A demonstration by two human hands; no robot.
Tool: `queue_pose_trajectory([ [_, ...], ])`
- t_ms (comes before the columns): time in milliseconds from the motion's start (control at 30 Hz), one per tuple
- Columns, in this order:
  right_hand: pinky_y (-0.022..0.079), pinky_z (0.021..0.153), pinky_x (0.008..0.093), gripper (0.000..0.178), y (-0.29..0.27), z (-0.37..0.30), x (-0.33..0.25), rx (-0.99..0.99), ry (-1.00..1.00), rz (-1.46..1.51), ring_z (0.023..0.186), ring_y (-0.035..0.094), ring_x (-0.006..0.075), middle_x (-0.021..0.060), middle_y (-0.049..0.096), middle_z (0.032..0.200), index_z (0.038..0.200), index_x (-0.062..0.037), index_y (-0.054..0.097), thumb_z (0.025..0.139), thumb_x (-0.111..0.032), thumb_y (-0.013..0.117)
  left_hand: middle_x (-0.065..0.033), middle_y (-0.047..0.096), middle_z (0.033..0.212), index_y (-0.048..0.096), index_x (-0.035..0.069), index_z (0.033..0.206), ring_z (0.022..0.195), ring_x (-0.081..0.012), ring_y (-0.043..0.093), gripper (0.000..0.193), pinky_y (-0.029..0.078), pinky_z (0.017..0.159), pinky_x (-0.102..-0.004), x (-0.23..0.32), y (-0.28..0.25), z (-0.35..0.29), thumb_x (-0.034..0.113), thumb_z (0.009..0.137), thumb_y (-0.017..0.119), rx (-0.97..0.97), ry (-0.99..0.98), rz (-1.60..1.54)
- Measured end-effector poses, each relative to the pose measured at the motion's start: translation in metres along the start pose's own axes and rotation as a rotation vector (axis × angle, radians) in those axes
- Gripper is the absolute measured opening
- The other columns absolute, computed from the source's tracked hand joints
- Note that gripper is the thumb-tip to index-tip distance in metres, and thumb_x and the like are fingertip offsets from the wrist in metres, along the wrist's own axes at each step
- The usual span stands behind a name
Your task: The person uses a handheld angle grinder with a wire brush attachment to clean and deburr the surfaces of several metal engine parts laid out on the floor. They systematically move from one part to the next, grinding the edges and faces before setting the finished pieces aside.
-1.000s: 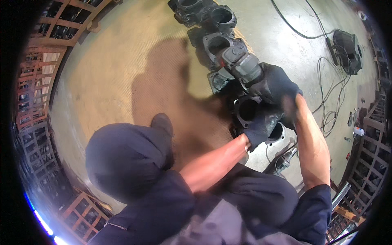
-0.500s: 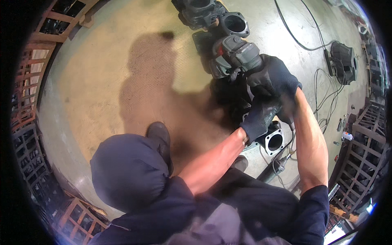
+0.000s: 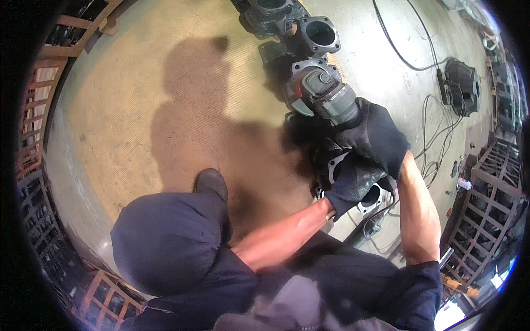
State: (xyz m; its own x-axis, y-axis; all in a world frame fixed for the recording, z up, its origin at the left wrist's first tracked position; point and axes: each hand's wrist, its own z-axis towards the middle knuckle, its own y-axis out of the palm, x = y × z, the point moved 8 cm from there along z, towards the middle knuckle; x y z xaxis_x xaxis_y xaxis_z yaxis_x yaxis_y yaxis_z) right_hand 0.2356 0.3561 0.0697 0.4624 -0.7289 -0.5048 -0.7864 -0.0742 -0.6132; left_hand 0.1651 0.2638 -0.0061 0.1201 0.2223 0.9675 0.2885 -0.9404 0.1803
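Both my hands wear dark gloves and are closed round the dark body of an angle grinder. My right hand grips it just behind its head. My left hand holds it farther back, nearer to me, where glove and shadow hide much of the body. The grinder's head and guard lie over a grey metal casting with a bolt-holed flange. From above I cannot tell whether the disc touches the metal. Beyond it stands another casting with a round opening.
Several castings form a row on the floor, including one flange beneath my hands. A black cable runs over the floor to the right, near a dark housing. Slatted crates line the edges. A second tool lies by my legs.
Both hands have drawn the grinder back toward me along the row. More of the casting's flange now shows beyond its head.
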Motion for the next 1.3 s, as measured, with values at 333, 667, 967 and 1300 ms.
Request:
queue_pose_trajectory([
  [333,0.057,0.073,0.0352,0.047,-0.033,0.023,0.006,0.072,-0.045,0.095,0.077,0.071,0.0225,0.0168,0.075,0.084,0.106,0.0054,0.071,0.07,-0.024,0.079,-0.0079,0.068,0.116,0.065,0.002,0.122,0.104,-0.015,0.065,0.024,0.057,0.085,-0.0293,0.035,-0.026,0.02,0.008,0.099,0.064,0.065,0.097,-0.377],
  [667,0.054,0.074,0.0345,0.043,-0.023,-0.04,0.042,0.078,0.118,0.197,0.074,0.063,0.0189,0.011,0.069,0.084,0.105,0.0038,0.067,0.066,-0.014,0.074,-0.0082,0.072,0.099,0.068,-0.001,0.109,0.098,-0.0146,0.067,0.024,0.056,0.085,-0.0335,0.011,0.042,-0.001,0.01,0.09,0.077,0.111,-0.017,-0.497],
  [967,0.055,0.077,0.036,0.048,-0.047,0.008,0.012,0.083,-0.037,0.076,0.079,0.07,0.0271,0.0198,0.074,0.087,0.104,0.0057,0.071,0.07,-0.028,0.077,-0.0089,0.073,0.099,0.071,0.004,0.112,0.092,-0.0167,0.068,0.02,0.054,0.081,-0.0349,0.059,-0.029,0.021,0.018,0.104,0.058,0.083,0.025,-0.184],
  [1300,0.053,0.071,0.0306,0.047,-0.027,-0.023,0.034,0.081,0.007,0.224,0.076,0.062,0.0143,0.006,0.071,0.089,0.111,0.0028,0.069,0.068,-0.013,0.075,-0.0076,0.071,0.097,0.067,-0.004,0.109,0.092,-0.0158,0.065,0.027,0.056,0.083,-0.0333,0.024,0.021,0.009,0.007,0.087,0.077,0.146,-0.065,-0.547],
])
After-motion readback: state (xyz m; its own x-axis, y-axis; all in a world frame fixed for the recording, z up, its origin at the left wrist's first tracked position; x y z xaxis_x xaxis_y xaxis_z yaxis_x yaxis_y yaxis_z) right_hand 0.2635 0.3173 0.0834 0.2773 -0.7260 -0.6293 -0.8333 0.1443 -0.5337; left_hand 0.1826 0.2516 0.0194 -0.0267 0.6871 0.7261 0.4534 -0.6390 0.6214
